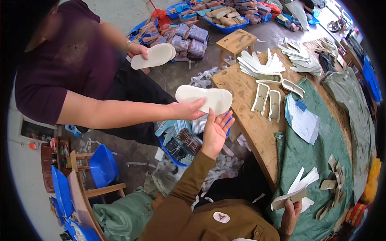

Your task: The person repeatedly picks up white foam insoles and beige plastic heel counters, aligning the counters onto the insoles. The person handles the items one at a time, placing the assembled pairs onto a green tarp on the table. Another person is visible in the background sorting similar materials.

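Note:
A co-worker in a dark purple shirt holds out a white insole point(193, 96) in one hand point(187, 109). My left hand point(217, 134) is raised under its near edge, palm up and fingers spread, with a fingertip against or just in front of it. The co-worker's other hand point(138, 50) grips more white insoles point(152, 57). At the lower right, my right hand point(291, 215) is closed on a beige curved sole piece point(288, 198). White strips point(304, 181) fan out behind that piece; whether my fingers also hold them is hidden.
On the wooden table point(233, 86) lie white strips point(261, 64), curved white pieces point(260, 97), a clipped paper sheet point(303, 120) and a green cloth point(325, 160) bearing beige pieces point(333, 186). A blue basin of slippers point(177, 138), a stool point(236, 42) and slipper piles point(189, 38) stand around.

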